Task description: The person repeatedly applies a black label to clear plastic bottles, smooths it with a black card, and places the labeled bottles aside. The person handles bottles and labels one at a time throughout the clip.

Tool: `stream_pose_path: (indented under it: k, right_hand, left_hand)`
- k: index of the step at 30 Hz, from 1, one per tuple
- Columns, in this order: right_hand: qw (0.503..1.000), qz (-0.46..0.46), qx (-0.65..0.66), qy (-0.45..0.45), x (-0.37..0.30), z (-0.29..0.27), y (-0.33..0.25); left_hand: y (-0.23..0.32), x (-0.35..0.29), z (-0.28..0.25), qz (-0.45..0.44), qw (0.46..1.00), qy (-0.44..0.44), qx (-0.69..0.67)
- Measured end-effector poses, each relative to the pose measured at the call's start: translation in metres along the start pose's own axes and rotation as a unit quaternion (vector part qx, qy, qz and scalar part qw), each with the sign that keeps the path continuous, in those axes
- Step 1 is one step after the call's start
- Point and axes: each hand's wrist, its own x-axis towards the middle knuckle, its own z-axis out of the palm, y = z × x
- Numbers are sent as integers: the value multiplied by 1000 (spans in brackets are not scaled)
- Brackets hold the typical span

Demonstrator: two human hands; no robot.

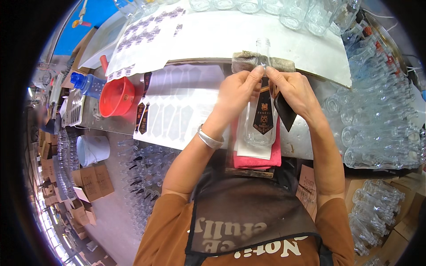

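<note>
A clear glass bottle (248, 126) lies in front of me, its neck on a rolled towel (284, 65) and its base toward me on a white cloth (253, 151) over a pink cloth (276, 155). Along its front runs a black tie-shaped label (264, 108) with gold print. My left hand (239, 91) is closed at the label's narrow upper end, thumb pressed there. From the other side my right hand (295, 91) meets it, thumb beside thumb, also closed. A flat black piece (285, 114), like a scraper, sticks out under the right palm. Some fingertips are hidden behind the bottle.
A label sheet (177, 128), mostly peeled, lies to the left near a red plastic bowl (117, 98) and a blue-capped bottle (88, 84). Many clear bottles (377, 119) crowd the right side. More glassware (293, 15) lines the far edge. Labelled bottles (140, 177) stand lower left.
</note>
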Motion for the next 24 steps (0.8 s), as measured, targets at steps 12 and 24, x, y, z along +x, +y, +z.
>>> stream_pose_path:
  k: [12,24]
  right_hand:
    - [940,-117,296,118,-35,-15,2]
    - [940,-306,-58,142,-20,-10,-27]
  left_hand:
    - [-14,-74,-4,86,995,-16,51]
    - [-19,-72,-11,100,991,-46,71]
